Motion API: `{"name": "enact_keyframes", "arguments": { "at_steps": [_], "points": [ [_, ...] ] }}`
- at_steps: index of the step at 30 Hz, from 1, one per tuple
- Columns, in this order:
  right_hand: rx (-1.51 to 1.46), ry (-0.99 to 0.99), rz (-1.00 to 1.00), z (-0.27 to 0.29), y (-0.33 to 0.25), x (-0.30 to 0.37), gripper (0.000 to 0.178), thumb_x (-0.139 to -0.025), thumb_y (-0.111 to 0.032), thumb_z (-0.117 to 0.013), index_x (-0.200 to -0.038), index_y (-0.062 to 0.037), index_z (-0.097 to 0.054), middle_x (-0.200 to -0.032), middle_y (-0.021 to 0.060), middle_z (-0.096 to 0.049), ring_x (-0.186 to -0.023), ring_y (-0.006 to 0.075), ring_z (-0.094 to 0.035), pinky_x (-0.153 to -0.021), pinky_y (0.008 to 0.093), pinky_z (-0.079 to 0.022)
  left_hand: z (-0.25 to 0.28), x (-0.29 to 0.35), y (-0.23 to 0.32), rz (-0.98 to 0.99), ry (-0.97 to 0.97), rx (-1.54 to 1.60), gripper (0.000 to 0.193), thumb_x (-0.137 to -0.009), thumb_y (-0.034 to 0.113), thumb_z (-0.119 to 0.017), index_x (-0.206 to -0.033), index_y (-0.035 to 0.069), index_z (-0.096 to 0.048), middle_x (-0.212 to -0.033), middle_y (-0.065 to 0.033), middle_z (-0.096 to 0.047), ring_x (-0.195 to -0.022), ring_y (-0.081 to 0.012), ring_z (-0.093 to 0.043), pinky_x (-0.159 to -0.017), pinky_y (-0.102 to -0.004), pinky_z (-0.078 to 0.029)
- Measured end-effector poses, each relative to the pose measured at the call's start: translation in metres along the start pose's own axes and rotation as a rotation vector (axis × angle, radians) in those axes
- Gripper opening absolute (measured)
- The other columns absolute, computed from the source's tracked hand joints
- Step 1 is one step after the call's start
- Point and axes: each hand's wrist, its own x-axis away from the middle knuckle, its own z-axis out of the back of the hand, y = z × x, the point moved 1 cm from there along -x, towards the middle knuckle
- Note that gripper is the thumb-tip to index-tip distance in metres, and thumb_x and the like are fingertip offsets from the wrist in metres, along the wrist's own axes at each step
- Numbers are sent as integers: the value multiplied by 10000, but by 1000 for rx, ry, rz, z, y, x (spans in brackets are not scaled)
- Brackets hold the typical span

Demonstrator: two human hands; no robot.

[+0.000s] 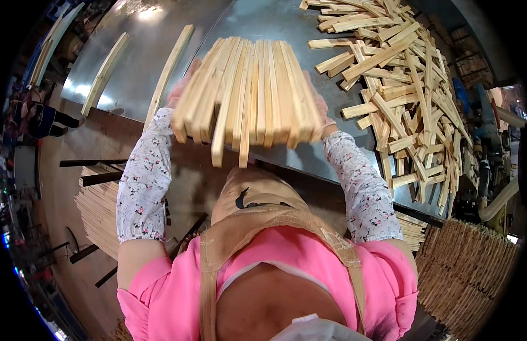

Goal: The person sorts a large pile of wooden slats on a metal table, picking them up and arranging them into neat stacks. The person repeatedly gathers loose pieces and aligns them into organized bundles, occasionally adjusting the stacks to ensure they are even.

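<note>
Between my two hands is a wide bundle of pale wooden sticks, side by side, pointing away from me over the metal table's near edge. Two of the sticks jut out toward me past the others. My left hand presses on the bundle's left side, its fingers partly behind the wood. On the opposite side my right hand grips the bundle, also partly hidden. Both hands look gloved in pink, with flowered sleeve covers on the forearms.
A large loose heap of wooden sticks covers the right of the metal table. Two single sticks, one nearer and one farther left, lie on its left part. Stacked sticks stand low at left; more stacks are at lower right.
</note>
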Motion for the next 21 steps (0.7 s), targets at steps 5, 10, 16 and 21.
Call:
{"name": "enact_keyframes", "arguments": {
  "at_steps": [5,10,16,21],
  "points": [
    [713,-185,137,-42,79,27,499,-1037,-342,-571,-1465,-86,-557,-1471,222,-614,-1390,414,-554,-1118,487,-487,30,15,-45,-63,72,-1531,562,-1035,161,-610,-1577,141,-460,-1486,-131,-636,-1360,-306,-629,-1128,-434,-507],
    [9,-205,-380,-40,53,32,568,-1051,-417,-543,-1472,-40,-599,-1466,244,-639,-1384,418,-571,-1157,437,-443,-19,-2,-6,203,-54,-2325,454,-1077,195,-538,-1527,135,-548,-1390,-98,-693,-1342,-316,-613,-1178,-455,-438],
    [-143,-285,-568,-35,59,12,608,-1012,-383,-659,-1505,-33,-601,-1165,197,-750,-1018,315,-713,-911,394,-547,-47,-137,-1,-510,18,-2045,367,-1082,297,-504,-1371,145,-670,-1356,-100,-701,-1337,-304,-606,-1163,-458,-422],
    [-447,-275,-808,-28,63,7,530,-1031,-289,-643,-1487,-18,-627,-880,29,-676,-685,110,-567,-627,284,-484,-81,-278,-28,-518,10,-2084,457,-1070,369,-486,-1384,100,-682,-1352,-104,-707,-1278,-304,-630,-1181,-437,-393]
  ]
}}
